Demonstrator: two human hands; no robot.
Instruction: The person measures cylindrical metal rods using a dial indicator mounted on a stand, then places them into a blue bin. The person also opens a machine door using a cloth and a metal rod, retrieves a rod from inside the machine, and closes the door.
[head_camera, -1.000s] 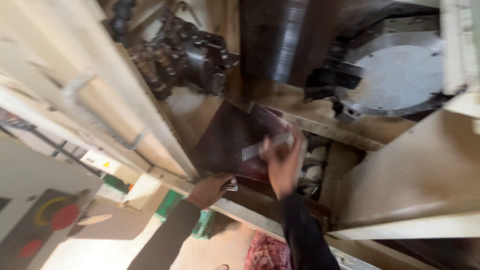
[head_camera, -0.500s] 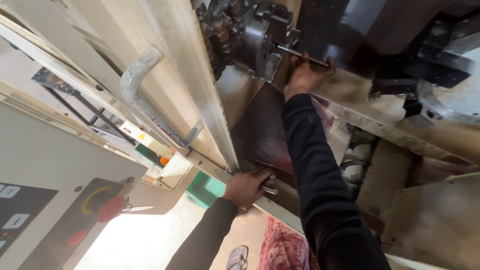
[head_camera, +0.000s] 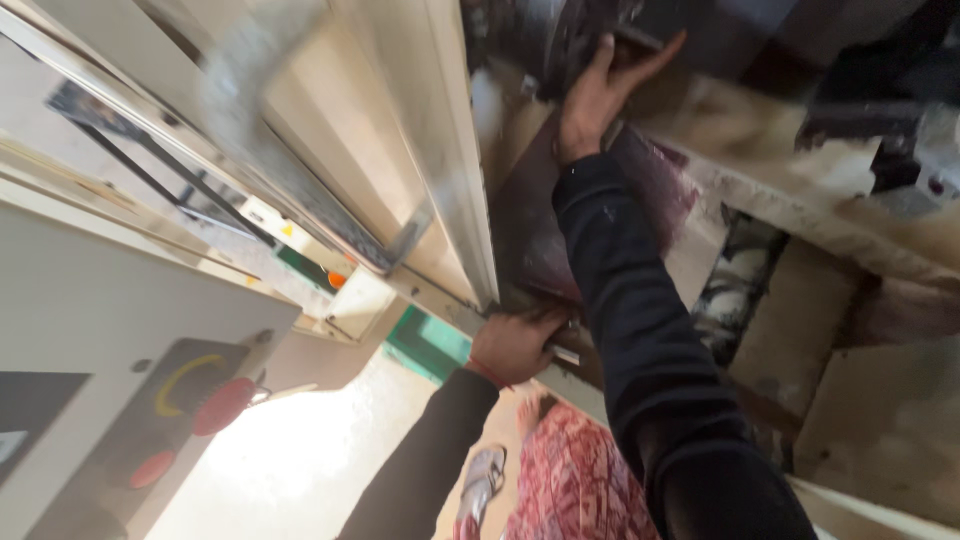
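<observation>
My right hand (head_camera: 597, 98) reaches up into the machine and wraps around a dark metal piece at the steel chuck (head_camera: 545, 35), thumb stuck out to the right. Motion blur hides what the fingers hold exactly. My dark sleeve (head_camera: 640, 330) runs down the middle of the view. My left hand (head_camera: 513, 346) grips the cream lower rail (head_camera: 440, 300) of the machine opening, fingers curled over its edge next to a small metal tab (head_camera: 566, 355).
A sliding door with a blurred grey handle (head_camera: 245, 85) stands on the left. A control panel with red buttons (head_camera: 215, 405) is at lower left. Red patterned cloth (head_camera: 575, 480) and a sandal (head_camera: 481, 484) show below. A chip-covered machine bed (head_camera: 880, 240) lies right.
The view has moved closer and tilted. My right hand slid further onto the chuck and shifted its grip. My left hand stays on the rail.
</observation>
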